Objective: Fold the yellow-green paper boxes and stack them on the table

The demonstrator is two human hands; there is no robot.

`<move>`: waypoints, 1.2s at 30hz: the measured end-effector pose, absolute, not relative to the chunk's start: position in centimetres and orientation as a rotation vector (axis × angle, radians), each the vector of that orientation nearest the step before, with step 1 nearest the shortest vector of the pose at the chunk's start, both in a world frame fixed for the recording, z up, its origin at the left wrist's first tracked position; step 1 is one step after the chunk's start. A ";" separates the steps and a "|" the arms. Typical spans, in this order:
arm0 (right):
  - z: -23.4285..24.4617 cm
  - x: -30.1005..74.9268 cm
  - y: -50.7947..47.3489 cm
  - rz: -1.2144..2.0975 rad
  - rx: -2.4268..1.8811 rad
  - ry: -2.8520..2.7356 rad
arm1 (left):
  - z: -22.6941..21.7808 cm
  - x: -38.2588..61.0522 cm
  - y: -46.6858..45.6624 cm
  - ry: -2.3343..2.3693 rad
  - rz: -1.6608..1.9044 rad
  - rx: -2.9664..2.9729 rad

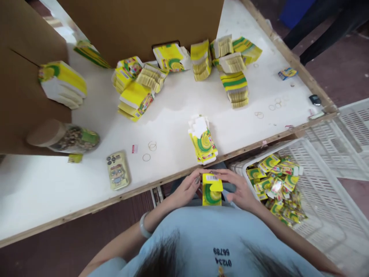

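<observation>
Left hand [186, 190] held carton [211, 195] at upper left edge; right hand [239, 188], loosely curved, thumb clear, touched its top with fingertips. Stack [203, 142] lay on table [175, 119] at twelve o'clock. Basket [321, 182] with more cartons [269, 163] stood at three. Phone [118, 170] lay at nine, jar [72, 137] at ten, bundles [134, 94] at eleven.

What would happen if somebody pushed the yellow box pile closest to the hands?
The pile of cartons would probably slide apart, since its pieces overlap unevenly. Each looks like thin card, so it's likely light and bendy. Pushed toward the table edge, some might fall, because the pile lies right beside it.
</observation>
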State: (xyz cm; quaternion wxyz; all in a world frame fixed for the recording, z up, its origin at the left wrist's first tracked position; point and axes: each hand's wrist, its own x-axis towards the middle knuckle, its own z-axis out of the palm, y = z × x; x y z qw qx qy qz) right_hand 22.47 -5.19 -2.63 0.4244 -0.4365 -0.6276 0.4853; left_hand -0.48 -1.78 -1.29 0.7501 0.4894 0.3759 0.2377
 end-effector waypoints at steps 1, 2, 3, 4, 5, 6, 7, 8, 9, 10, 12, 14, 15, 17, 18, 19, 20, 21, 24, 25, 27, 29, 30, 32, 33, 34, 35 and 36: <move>-2.2 22.3 -5.3 1.313 -1.146 -1.514 | -1.2 -0.4 -1.8 0.847 0.527 1.078; -1.8 22.1 -5.5 1.412 -1.207 -1.440 | -1.1 -0.2 -1.9 0.876 0.530 1.098; -1.5 21.9 -5.6 1.504 -1.256 -1.359 | -1.1 -0.1 -1.9 0.900 0.529 1.125; -1.2 21.7 -5.6 1.588 -1.283 -1.287 | -1.2 0.0 -2.0 0.918 0.528 1.152; -0.9 21.5 -5.5 1.661 -1.285 -1.235 | -1.2 0.1 -2.0 0.925 0.525 1.178; -0.7 21.4 -5.4 1.718 -1.272 -1.202 | -1.3 0.1 -2.0 0.928 0.523 1.198; -0.4 21.4 -5.3 1.758 -1.260 -1.180 | -1.3 0.0 -2.0 0.925 0.518 1.214; -0.2 21.4 -5.1 1.783 -1.255 -1.165 | -1.3 0.0 -2.0 0.916 0.510 1.229; -0.1 21.4 -5.0 1.798 -1.255 -1.157 | -1.3 -0.1 -2.0 0.903 0.503 1.246; 0.1 21.4 -4.9 1.807 -1.258 -1.153 | -1.3 -0.2 -2.0 0.887 0.496 1.267; 0.2 21.3 -4.8 1.825 -1.254 -1.152 | -1.3 -0.4 -2.0 0.862 0.490 1.312; 0.1 21.5 -4.7 1.840 -1.234 -1.152 | -1.3 -0.5 -1.9 0.854 0.487 1.366; 0.1 21.7 -4.7 1.845 -1.215 -1.145 | -1.3 -0.5 -1.8 0.853 0.488 1.398; 0.0 22.4 -4.5 1.897 -1.154 -1.113 | -1.4 -0.5 -1.8 0.860 0.491 1.460; -0.1 22.8 -4.4 1.957 -1.112 -1.095 | -1.5 -0.6 -1.8 0.864 0.487 1.488; -0.2 23.1 -4.3 2.027 -1.070 -1.078 | -1.7 -0.7 -1.9 0.864 0.479 1.517; -0.4 23.2 -4.2 2.086 -1.036 -1.062 | -1.9 -0.8 -2.1 0.859 0.470 1.550; -0.6 23.2 -4.3 2.112 -1.021 -1.046 | -2.2 -0.9 -2.3 0.844 0.460 1.591; -1.5 21.9 -4.8 1.928 -1.109 -0.993 | -3.2 -1.0 -2.4 0.774 0.476 1.787; -1.8 21.5 -5.0 1.830 -1.164 -0.973 | -3.4 -1.0 -1.9 0.743 0.485 1.882; -2.2 21.5 -5.3 1.630 -1.299 -0.958 | -3.5 -0.6 0.4 0.701 0.506 2.089; -2.2 23.5 -5.4 1.332 -1.490 -0.989 | -3.1 -0.1 4.4 0.754 0.564 2.263; -2.1 25.3 -5.5 1.128 -1.608 -1.020 | -2.9 0.2 7.0 0.859 0.625 2.302; -1.7 29.9 -5.9 0.652 -1.868 -1.102 | -2.5 0.8 12.5 1.113 0.768 2.345; -1.4 32.3 -6.3 0.455 -2.010 -1.172 | -2.4 1.1 15.1 1.225 0.806 2.343; -1.3 34.6 -6.8 0.276 -2.121 -1.224 | -2.5 1.4 17.4 1.301 0.790 2.332; -1.2 36.6 -7.4 0.149 -2.190 -1.263 | -2.8 1.7 19.2 1.334 0.733 2.317; -1.2 38.2 -8.0 0.059 -2.239 -1.299 | -3.1 2.0 20.7 1.341 0.659 2.304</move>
